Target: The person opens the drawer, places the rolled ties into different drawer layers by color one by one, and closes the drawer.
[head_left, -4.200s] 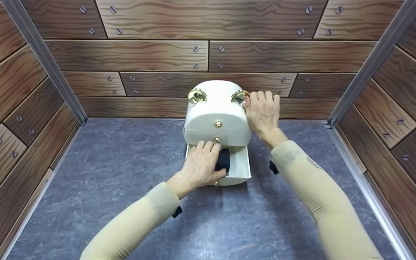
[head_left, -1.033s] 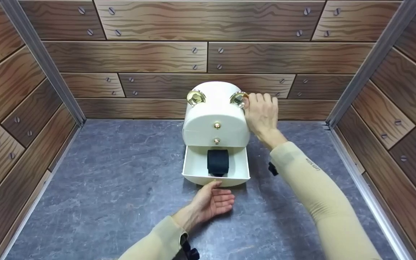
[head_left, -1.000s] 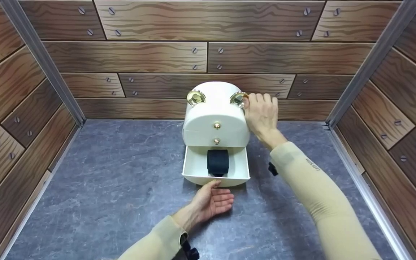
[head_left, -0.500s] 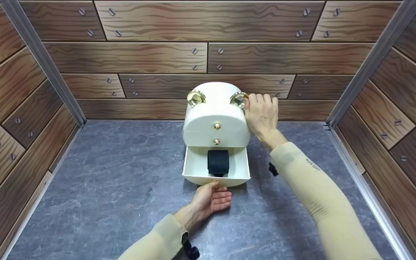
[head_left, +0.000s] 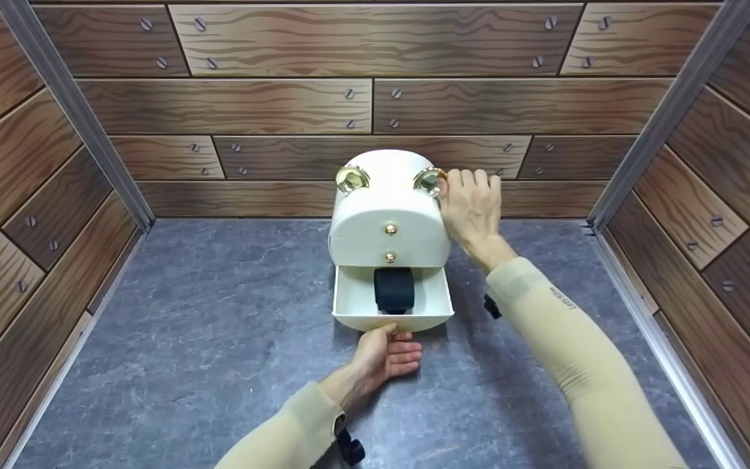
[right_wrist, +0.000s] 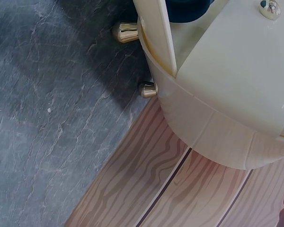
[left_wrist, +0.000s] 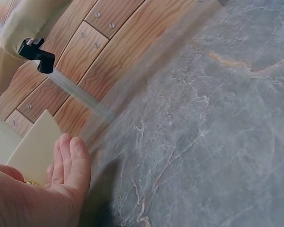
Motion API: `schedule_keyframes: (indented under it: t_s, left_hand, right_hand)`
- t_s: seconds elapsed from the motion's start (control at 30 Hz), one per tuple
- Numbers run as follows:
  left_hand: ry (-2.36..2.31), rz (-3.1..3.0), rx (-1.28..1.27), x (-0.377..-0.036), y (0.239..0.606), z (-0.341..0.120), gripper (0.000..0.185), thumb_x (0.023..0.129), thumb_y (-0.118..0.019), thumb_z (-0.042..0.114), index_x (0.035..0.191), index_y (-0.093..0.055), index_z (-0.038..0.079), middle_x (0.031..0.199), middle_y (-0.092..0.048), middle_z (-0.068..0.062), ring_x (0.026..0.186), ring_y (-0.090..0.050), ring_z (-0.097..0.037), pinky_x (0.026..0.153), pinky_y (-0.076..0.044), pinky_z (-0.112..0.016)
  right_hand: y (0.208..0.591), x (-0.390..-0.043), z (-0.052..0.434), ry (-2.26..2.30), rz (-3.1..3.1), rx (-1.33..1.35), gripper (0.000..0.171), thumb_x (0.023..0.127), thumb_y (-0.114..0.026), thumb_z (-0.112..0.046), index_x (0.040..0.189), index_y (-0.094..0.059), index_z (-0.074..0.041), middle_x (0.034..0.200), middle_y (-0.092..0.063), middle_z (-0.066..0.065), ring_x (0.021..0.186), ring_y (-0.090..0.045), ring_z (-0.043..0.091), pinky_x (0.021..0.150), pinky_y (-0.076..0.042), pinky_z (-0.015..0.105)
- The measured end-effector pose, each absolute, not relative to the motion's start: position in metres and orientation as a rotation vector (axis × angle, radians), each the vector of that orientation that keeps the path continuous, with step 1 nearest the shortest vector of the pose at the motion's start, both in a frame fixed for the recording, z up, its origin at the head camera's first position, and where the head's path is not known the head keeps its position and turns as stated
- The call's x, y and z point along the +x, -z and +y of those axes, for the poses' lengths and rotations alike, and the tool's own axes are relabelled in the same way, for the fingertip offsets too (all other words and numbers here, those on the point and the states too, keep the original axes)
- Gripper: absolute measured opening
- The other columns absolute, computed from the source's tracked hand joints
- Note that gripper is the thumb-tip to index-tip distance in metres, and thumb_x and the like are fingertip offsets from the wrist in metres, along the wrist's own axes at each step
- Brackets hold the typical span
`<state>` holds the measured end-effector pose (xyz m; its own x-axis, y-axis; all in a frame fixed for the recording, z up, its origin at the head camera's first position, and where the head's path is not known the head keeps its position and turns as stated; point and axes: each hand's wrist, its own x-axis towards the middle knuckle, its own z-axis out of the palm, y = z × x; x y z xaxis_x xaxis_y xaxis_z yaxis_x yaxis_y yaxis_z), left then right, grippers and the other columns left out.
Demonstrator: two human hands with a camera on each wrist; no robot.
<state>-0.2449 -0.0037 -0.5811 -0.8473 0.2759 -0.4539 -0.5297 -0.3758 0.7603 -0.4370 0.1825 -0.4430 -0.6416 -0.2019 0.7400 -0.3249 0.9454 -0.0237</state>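
Observation:
A cream box point(head_left: 388, 208) with a rounded top stands at the back of the grey floor. Its bottom drawer point(head_left: 355, 303) is pulled out and holds a black cushion point(head_left: 393, 290). My left hand point(head_left: 385, 352) is palm up at the drawer's front, its thumb pressing the front panel. The left wrist view shows that hand point(left_wrist: 61, 175) with relaxed fingers beside the drawer front point(left_wrist: 35, 151). My right hand point(head_left: 476, 205) rests flat against the box's upper right side, next to a gold ring point(head_left: 430, 180). In the right wrist view the box point(right_wrist: 236, 94) shows from the side.
A second gold ring point(head_left: 351, 178) sits on the box's top left, and two gold knobs point(head_left: 389, 228) are on its front. Gold feet point(right_wrist: 125, 32) lift the box off the floor. Wood-pattern walls point(head_left: 232, 98) close in three sides.
My left hand came out of the drawer, dropped in front of it, then rose against its front panel. The drawer has slid slightly back in. The right hand stayed put.

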Motion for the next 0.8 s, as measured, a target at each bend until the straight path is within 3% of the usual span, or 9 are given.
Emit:
schedule_keyframes:
  t_s: [0.53,0.8]
  left_hand:
    - [-2.229,1.388,-0.362,-0.263,0.58,-0.001,0.046,0.12,-0.037,0.029,0.137,-0.058,-0.009,0.104,-0.076,-0.014,0.09,-0.075,-0.021,0.082,-0.067,-0.033]
    - [-2.255,1.389,-0.383,-0.274,0.579,-0.002,0.04,0.12,-0.038,0.029,0.124,-0.061,-0.004,0.108,-0.076,-0.017,0.098,-0.077,-0.026,0.089,-0.068,-0.037]
  right_hand:
    - [0.445,-0.437,0.184,-0.139,-2.217,0.393,0.04,0.119,-0.044,-0.033,0.101,-0.06,-0.001,0.092,-0.068,0.022,0.091,-0.061,0.046,0.085,-0.043,0.059]
    - [0.444,-0.437,0.184,-0.159,-2.229,0.393,0.04,0.119,-0.044,-0.033,0.101,-0.061,-0.001,0.093,-0.069,0.023,0.091,-0.062,0.047,0.086,-0.043,0.06]
